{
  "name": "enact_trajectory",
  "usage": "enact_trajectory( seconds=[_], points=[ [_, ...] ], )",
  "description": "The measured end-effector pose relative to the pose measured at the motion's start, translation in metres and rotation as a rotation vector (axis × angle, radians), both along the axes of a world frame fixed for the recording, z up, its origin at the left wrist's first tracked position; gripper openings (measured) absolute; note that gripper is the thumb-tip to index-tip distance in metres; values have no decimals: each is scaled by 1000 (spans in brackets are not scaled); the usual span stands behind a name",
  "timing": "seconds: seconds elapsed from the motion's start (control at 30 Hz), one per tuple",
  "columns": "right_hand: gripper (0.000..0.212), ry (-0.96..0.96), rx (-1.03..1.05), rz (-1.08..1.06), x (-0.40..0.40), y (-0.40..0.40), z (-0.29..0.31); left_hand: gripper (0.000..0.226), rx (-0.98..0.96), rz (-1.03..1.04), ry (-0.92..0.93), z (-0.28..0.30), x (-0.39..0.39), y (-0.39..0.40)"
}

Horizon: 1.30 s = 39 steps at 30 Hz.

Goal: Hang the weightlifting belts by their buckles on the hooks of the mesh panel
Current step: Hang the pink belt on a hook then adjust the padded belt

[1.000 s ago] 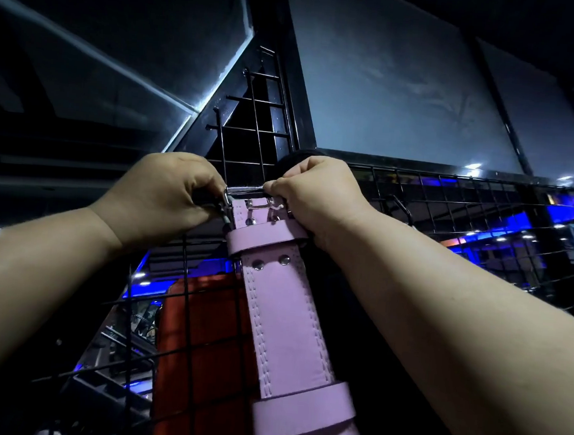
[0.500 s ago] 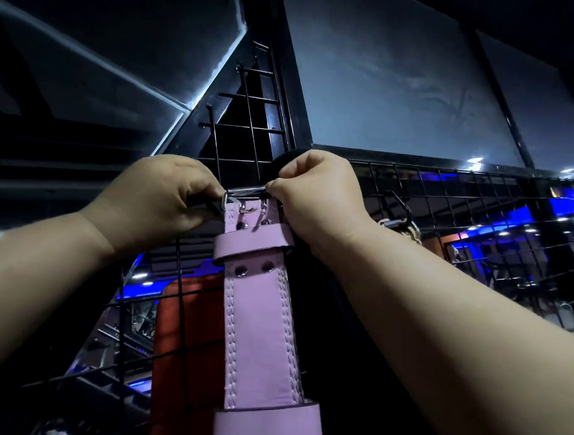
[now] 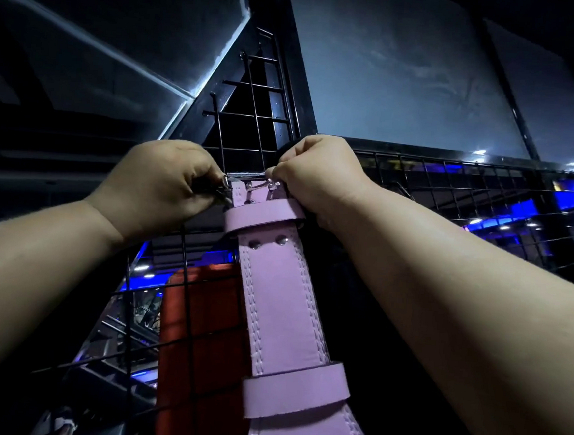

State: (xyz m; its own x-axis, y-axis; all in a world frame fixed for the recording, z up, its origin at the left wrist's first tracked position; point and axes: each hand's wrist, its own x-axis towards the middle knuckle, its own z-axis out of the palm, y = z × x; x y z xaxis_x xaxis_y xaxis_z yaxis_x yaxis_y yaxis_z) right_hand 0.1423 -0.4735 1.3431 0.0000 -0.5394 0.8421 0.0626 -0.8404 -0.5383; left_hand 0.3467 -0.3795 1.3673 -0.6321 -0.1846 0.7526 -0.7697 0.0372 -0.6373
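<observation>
Two hands hold one lilac weightlifting belt (image 3: 279, 295) up against the black mesh panel (image 3: 452, 192), its steel buckle (image 3: 247, 180) uppermost and level with a horizontal wire of the grid. The left hand (image 3: 164, 187) pinches the buckle's left end between curled fingers, and the right hand (image 3: 316, 182) is curled round the right end and the strap just under it.

The belt's long axis runs nearly upright, leaning a little so that the lower part drifts rightward; the buckle end points up, and the strap hangs down past a leather keeper loop (image 3: 296, 389) and widens out of view at the bottom edge. The stitched outer face is turned toward the camera.

By my judgement the step in hand is seating the buckle frame over a hook. The hook itself is hidden behind the fingers and buckle, so whether it has caught cannot be told. The next move calls for lowering the frame until the hook takes the weight, then easing both grips off together so the belt does not slip.

Behind the mesh, just left of the belt, hangs a red padded panel (image 3: 201, 330).
</observation>
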Motion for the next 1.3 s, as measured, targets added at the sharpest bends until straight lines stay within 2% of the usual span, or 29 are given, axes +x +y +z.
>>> enact_trajectory(
  seconds=[0.1, 0.23, 0.4, 0.73, 0.9, 1.03, 1.17, 1.3],
  points=[
    [25, 13, -9, -10, -1, -1, 1, 19, 2, 17, 11, 0, 0, 0],
    [18, 0, -7, -13, -1, -4, -1, 9, -14, 23, -10, -2, 0, 1],
    [9, 37, -2, -35, 3, -8, 2, 15, -21, 30, -26, -4, -2, 1],
    [9, 81, -39, -59, 1, -6, -7, 12, 16, 12, -19, -3, -1, 0],
    [13, 73, -61, -77, 1, -6, -11, 18, -10, 28, -49, -2, 0, -4],
    [3, 62, -73, -80, 0, -8, -13, 17, -37, 44, -68, -2, 3, -4],
    [23, 22, -76, -45, 2, -14, -13, 19, -71, 63, -69, -2, 5, -6],
    [28, -18, -77, -22, 4, -14, -15, 18, -73, 43, -73, -3, 5, -6]
  ],
)
